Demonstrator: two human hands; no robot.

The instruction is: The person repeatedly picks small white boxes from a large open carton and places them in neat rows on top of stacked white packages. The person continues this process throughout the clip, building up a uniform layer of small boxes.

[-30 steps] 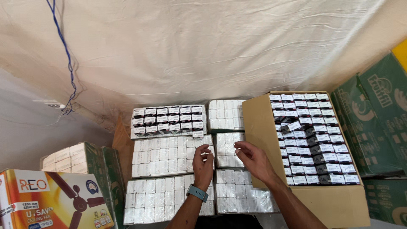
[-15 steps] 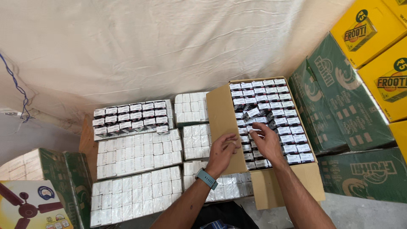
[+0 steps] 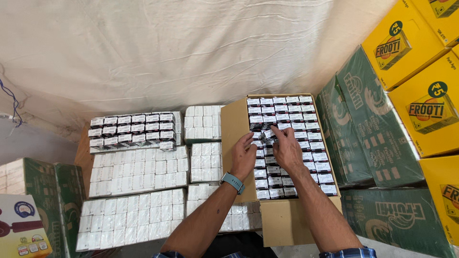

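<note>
1. Two bare hands reach into one open cardboard carton (image 3: 282,224) packed with small black-and-white boxes (image 3: 306,125) standing in tight rows.
2. The left hand (image 3: 244,155), with a blue-grey wristwatch (image 3: 233,181) on its wrist, rests over the carton's left flap, fingers curled down onto the small boxes at the edge. Whether it grips one is hard to tell.
3. The right hand (image 3: 286,148) lies just beside it, fingers bent and pinching at a loose small box (image 3: 268,135) tilted out of its row.
4. The small boxes run about five across; the hands and forearms hide several, so no full count is possible.
5. Left of the carton lie about six wrapped blocks of white packs (image 3: 136,165), plus one block with dark labels (image 3: 131,128) at the back.
6. On the right stand three green cartons (image 3: 370,129) and four yellow cartons (image 3: 428,110), most cut off by the frame.
7. At lower left, a green carton (image 3: 64,191) and a printed box (image 3: 21,229) are partly cut off.
8. A white cloth (image 3: 191,52) covers the background.
</note>
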